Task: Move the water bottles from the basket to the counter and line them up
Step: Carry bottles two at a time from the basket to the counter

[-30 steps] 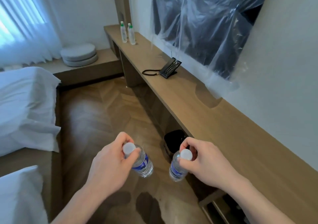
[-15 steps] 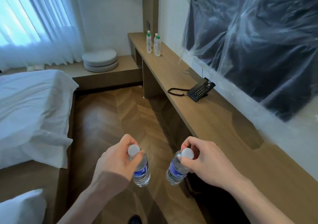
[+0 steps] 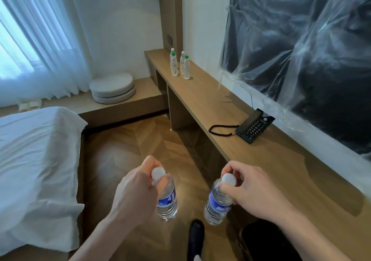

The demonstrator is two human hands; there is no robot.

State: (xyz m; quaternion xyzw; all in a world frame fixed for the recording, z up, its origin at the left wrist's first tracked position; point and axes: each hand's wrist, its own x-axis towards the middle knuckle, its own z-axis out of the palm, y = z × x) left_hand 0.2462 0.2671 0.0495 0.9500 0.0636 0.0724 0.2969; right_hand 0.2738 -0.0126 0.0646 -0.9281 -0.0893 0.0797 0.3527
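Left hand (image 3: 136, 188) and right hand (image 3: 249, 188) each pinch a bottle neck; left bottle (image 3: 167, 202) or right bottle (image 3: 217, 205) could slip before the counter (image 3: 281, 164) beside right hand.

Long wooden surface (image 3: 210, 100) along the right wall, as I see it from the head camera.

At its far end I count three clear bottles (image 3: 181, 65) standing upright in a tight group, two with green caps and one with a white cap. Nearer to me a black telephone (image 3: 254, 125) lies close to the wall, its coiled cord (image 3: 219, 129) looping out toward the front edge. A lower wooden ledge (image 3: 144, 92) under the window carries two round grey cushions (image 3: 112, 88) stacked one on the other. The herringbone wood floor (image 3: 128, 140) runs between the surface and the bed (image 3: 34, 154), which is covered with a white sheet.
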